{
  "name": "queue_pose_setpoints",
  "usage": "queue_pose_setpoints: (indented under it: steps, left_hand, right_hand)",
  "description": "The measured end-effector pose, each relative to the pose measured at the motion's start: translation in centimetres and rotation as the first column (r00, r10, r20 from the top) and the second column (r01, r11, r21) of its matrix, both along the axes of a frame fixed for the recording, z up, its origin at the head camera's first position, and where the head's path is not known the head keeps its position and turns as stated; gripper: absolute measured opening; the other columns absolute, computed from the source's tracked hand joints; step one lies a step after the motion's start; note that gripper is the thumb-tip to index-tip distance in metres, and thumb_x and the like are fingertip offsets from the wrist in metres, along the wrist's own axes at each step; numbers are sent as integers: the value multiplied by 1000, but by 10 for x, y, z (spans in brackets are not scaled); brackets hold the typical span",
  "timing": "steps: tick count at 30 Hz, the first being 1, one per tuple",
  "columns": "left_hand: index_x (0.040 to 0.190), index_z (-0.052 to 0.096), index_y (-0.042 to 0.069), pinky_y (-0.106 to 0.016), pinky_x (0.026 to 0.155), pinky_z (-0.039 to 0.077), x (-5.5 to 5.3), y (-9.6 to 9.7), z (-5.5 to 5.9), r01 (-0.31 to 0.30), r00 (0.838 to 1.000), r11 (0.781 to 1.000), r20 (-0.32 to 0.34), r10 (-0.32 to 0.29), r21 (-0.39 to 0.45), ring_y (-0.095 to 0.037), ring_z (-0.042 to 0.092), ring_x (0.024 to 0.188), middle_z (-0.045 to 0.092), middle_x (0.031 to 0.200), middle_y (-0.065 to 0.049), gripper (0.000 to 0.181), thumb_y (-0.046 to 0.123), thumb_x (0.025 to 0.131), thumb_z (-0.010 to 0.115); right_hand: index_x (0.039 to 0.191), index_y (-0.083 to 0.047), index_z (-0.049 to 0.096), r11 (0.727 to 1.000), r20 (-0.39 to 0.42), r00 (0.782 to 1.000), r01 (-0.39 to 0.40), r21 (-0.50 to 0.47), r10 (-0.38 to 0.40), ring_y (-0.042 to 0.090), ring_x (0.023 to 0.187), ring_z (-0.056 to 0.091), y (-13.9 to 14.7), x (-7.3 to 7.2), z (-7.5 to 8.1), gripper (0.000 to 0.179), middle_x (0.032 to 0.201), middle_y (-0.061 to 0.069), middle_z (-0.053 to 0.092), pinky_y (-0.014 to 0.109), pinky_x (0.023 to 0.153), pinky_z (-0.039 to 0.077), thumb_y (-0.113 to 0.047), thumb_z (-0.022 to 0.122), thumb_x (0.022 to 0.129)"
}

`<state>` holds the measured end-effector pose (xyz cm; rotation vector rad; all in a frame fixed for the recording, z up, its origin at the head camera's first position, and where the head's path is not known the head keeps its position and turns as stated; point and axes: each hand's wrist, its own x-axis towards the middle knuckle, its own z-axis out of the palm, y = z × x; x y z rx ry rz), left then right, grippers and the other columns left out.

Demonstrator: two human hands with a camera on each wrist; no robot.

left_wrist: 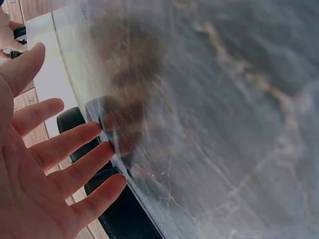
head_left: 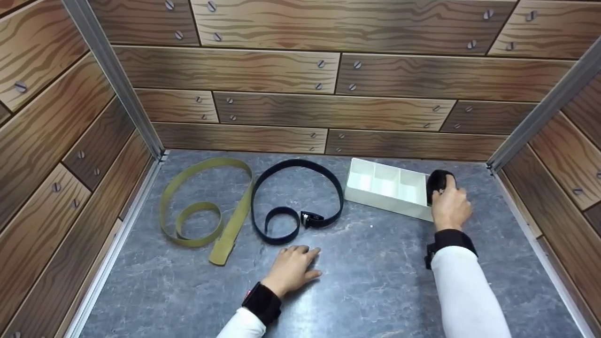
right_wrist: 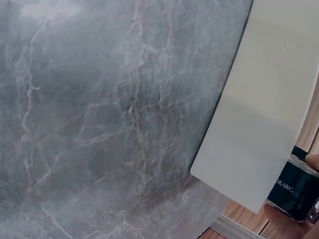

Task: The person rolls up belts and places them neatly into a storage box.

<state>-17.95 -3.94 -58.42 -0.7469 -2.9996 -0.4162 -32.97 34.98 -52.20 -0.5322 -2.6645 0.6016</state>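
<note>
My right hand (head_left: 451, 206) grips a coiled black belt (head_left: 436, 182) at the right end of a white divided box (head_left: 385, 203). In the right wrist view, fingers (right_wrist: 285, 225) hold its dark buckle (right_wrist: 293, 191), printed with pale letters, just past the box's wall. My left hand (head_left: 292, 267) is low over the table with its fingers spread and holds nothing. Just beyond those fingertips lies another black belt (head_left: 296, 163), one end curled into a small loop beside its buckle (head_left: 312, 219). An olive webbing belt (head_left: 230, 237) lies looped to the left.
The three box compartments in view, such as the middle one (head_left: 386, 182), show bare white floors. Wood-patterned panels (head_left: 263, 108) enclose the grey marbled tabletop (head_left: 366, 286) at the back and both sides, with metal rails (head_left: 112, 253) along the edges.
</note>
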Motion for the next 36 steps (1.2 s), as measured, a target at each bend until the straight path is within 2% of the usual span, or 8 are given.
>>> queue_pose_setpoints:
  steps: [9, 19, 24, 29, 31, 33, 35, 36]
  left_hand:
    - [137, 57, 19, -50, 92, 45, 2, 0, -1, -1, 1000, 1000, 10, 1, 1, -29, 59, 114, 62, 125, -10, 57, 49, 90, 65]
    - [137, 57, 19, -49, 91, 45, 1, -1, -2, -5, 1000, 1000, 25, 4, 6, -28, 59, 114, 62, 125, -9, 57, 49, 90, 65]
    - [137, 58, 18, -50, 91, 45, 1, -1, -2, -5, 999, 1000, 33, 5, 7, -28, 58, 115, 61, 126, -10, 57, 49, 90, 65]
    - [134, 61, 16, -47, 89, 46, 0, -4, -2, 6, 1000, 1000, 8, -6, 19, -28, 60, 112, 62, 124, -10, 54, 46, 90, 66]
    - [129, 63, 13, -47, 88, 48, -1, -7, -1, 10, 1000, 999, -30, -9, 39, -28, 61, 109, 64, 121, -10, 49, 42, 90, 67]
    - [123, 66, 11, -46, 86, 49, -4, -10, 1, 13, 996, 998, -93, -6, 68, -28, 63, 104, 65, 116, -9, 42, 36, 90, 69]
    - [118, 68, 8, -45, 87, 49, -8, -14, 4, 0, 986, 995, -168, 18, 104, -28, 63, 102, 66, 113, -10, 37, 30, 88, 70]
    - [116, 68, 6, -46, 87, 49, -11, -17, 5, -13, 979, 992, -201, 38, 124, -28, 62, 102, 66, 112, -11, 36, 27, 87, 71]
  right_hand:
    - [146, -15, 36, 998, 158, 986, -61, 32, 55, 64, 98, 52, 6, 5, -9, 55, 121, 38, 46, 71, 78, 41, -22, 58, 96]
    - [149, -13, 32, 995, 176, 980, -97, 7, 95, 62, 99, 52, 6, 8, -8, 59, 125, 37, 42, 70, 79, 42, -22, 57, 97]
    - [152, -8, 30, 996, 113, 990, -86, -32, 89, 58, 118, 41, 1, 11, -12, 62, 137, 39, 30, 67, 91, 38, -19, 56, 97]
    - [147, -7, 40, 998, -73, 996, -49, -47, 46, 52, 133, 29, -17, 16, -17, 60, 147, 32, 25, 61, 105, 28, -14, 63, 92]
    - [143, -5, 44, 996, -168, 983, -84, -25, 79, 50, 134, 31, -30, 19, -19, 60, 148, 29, 30, 59, 107, 26, -9, 66, 88]
    - [138, 0, 48, 983, -247, 951, -181, 43, 186, 50, 132, 34, -45, 24, -21, 57, 145, 29, 35, 59, 107, 28, -4, 68, 84]
    - [132, 2, 51, 944, -289, 899, -306, 127, 330, 48, 124, 45, -63, 30, -24, 55, 140, 28, 43, 57, 100, 37, 2, 69, 80]
    - [128, 2, 54, 907, -283, 863, -380, 183, 419, 47, 115, 51, -73, 34, -25, 52, 135, 28, 47, 56, 93, 44, 4, 68, 78]
